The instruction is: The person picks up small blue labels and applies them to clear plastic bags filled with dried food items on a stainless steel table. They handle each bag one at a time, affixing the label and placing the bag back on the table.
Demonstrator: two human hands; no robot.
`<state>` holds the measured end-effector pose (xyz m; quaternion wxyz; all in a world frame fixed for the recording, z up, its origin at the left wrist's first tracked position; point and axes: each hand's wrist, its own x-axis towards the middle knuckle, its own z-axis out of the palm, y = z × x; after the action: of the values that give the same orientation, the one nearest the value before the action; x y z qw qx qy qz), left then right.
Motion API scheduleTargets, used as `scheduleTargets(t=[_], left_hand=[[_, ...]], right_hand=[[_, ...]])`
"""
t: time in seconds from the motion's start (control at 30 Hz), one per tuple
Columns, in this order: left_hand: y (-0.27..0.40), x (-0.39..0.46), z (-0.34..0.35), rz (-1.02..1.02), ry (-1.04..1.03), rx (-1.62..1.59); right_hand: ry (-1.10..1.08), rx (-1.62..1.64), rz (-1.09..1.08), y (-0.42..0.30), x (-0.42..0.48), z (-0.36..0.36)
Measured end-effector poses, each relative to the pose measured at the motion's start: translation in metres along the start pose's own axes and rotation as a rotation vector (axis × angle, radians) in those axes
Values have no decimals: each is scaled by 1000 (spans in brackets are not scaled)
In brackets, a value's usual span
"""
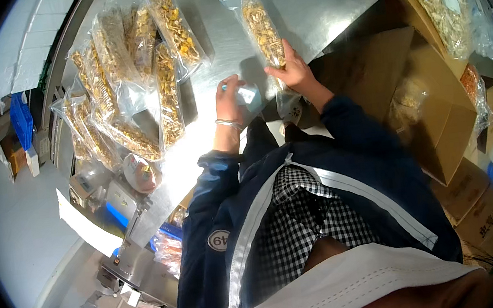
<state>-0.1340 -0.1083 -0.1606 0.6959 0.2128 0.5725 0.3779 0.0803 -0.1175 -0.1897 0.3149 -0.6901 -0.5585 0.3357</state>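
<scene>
A long clear plastic bag of dried yellowish pieces (pixel 259 24) lies on the stainless steel table (pixel 206 3), its top end pointing away from me. My right hand (pixel 294 68) grips the bag's near end at its right edge, thumb on top. My left hand (pixel 229 99), with a bangle at the wrist, has its fingers curled on a small pale, partly see-through item (pixel 246 95); what it is exactly, I cannot tell. Several similar filled bags (pixel 169 94) lie in a loose group on the left part of the table.
Large open cardboard boxes (pixel 433 110) stand at the right, one with a bag inside. A big clear bag of pale dried pieces (pixel 439 8) is at the upper right. A round container (pixel 141 173) sits by the table's left near side, close to steel equipment (pixel 138 262).
</scene>
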Motion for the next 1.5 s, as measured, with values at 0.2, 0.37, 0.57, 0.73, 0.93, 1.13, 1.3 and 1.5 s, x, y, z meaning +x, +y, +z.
scheduleTargets(t=[0.2, 0.37, 0.57, 0.73, 0.93, 1.13, 1.3, 1.5], left_hand=[[7, -10, 3, 12, -55, -86], [6, -23, 13, -267, -292, -597], [27, -62, 17, -319, -416, -311], [41, -79, 5, -61, -408, 152], [44, -81, 1, -162, -549, -44], [27, -82, 9, -27, -507, -7], [15, -78, 1, -153, -530, -94], [1, -59, -30, -243, -415, -200]], right_hand=[[-110, 355, -252, -67, -23, -31], [-116, 134, -580, -99, -33, -32], [-492, 525, -144, -88, -32, -40], [-581, 485, -158, -87, -28, -49], [-459, 419, -272, -96, -34, -57], [-378, 233, -214, -89, -39, -61], [-679, 733, 228, -44, -22, -50], [-53, -126, -331, -11, 55, -53]])
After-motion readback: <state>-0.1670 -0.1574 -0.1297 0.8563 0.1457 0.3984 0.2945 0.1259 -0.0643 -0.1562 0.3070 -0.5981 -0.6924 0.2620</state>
